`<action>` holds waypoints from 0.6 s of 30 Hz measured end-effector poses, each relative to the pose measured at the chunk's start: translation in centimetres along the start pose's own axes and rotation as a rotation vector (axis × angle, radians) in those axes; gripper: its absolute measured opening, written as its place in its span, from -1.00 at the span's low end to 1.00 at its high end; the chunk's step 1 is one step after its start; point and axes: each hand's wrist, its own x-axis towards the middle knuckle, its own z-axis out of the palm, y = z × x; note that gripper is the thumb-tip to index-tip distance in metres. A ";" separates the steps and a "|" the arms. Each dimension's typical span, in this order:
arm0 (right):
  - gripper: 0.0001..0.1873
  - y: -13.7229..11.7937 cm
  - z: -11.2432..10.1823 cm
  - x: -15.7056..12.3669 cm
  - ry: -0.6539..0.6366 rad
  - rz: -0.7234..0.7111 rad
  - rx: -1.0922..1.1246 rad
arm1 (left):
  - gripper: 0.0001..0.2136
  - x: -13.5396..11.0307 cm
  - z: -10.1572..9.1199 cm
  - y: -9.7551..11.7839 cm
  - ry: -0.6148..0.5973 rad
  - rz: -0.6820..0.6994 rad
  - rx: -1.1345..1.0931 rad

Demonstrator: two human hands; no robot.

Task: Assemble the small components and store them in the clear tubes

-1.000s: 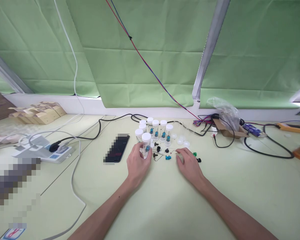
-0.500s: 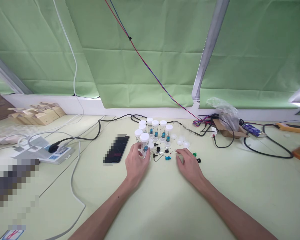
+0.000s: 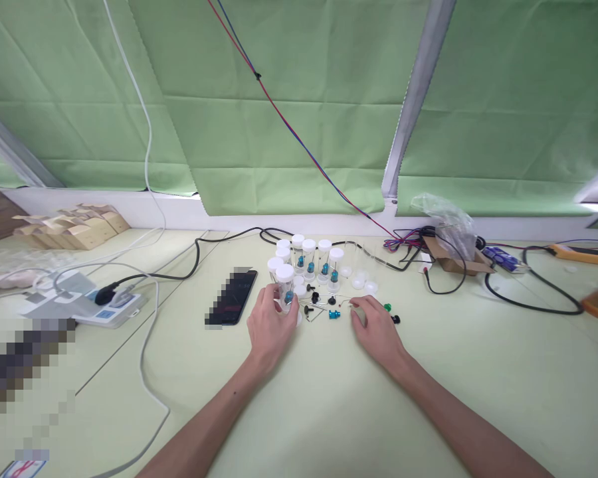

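Observation:
My left hand is closed round a clear capped vial, upright, with a white lid and a blue part inside. Several similar white-lidded vials stand just behind it, blue parts visible in some. My right hand rests on the table with fingers bent and the thumb apart; no held thing shows. Between the hands lie a blue fitting, small black knobs and thin metal rods. By the right hand's far side are a green piece and a black piece.
Clear lidless vials stand behind my right hand. A black phone lies left of my left hand. Farther left is a power strip with cables. A small cardboard box holding a plastic bag sits at the back right.
My left hand has shifted the held vial slightly left, closer to the standing vials. My right hand has stayed about where it was.

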 end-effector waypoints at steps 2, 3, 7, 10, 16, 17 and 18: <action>-0.77 0.0 0.0 0.0 -0.007 0.002 0.000 | -0.85 -0.2 0.1 0.1 -0.015 -0.004 -0.017; -0.77 0.1 0.0 0.0 -0.008 0.002 -0.001 | -0.85 -0.2 0.1 0.1 -0.023 -0.006 -0.027; -0.76 0.1 0.1 0.0 0.001 -0.003 -0.003 | -0.85 -0.2 -0.2 0.3 -0.020 0.008 -0.071; -0.76 0.0 0.0 0.0 0.000 0.002 -0.003 | -0.85 0.1 -0.6 0.3 0.022 0.016 -0.088; -0.76 -0.1 -0.1 0.0 -0.010 0.013 0.003 | -0.84 0.3 -0.6 0.1 -0.032 0.003 -0.010; -0.76 -0.1 -0.1 0.0 -0.008 0.011 0.004 | -0.83 0.3 -0.5 0.1 -0.041 -0.005 0.002; -0.76 -0.1 -0.1 0.0 -0.007 0.009 0.003 | -0.83 0.3 -0.5 0.1 -0.044 -0.013 0.012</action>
